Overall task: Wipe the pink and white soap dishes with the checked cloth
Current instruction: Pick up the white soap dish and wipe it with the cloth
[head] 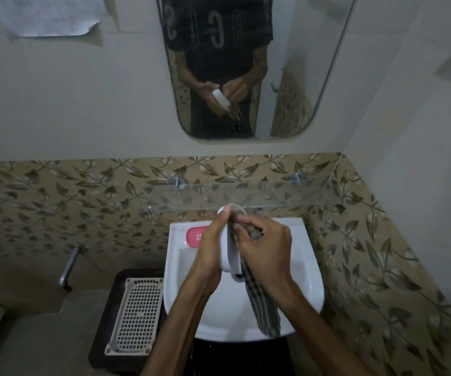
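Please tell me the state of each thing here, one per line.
white soap dish: held on edge over the sink by the left hand
checked cloth: gripped by the right hand, pressed into the dish, tail hanging
pink soap dish: resting on the sink rim, untouched

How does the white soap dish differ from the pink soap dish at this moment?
The white soap dish is held on edge over the sink by the left hand; the pink soap dish lies flat on the sink's back ledge, untouched. The right hand presses the checked cloth into the white one only.
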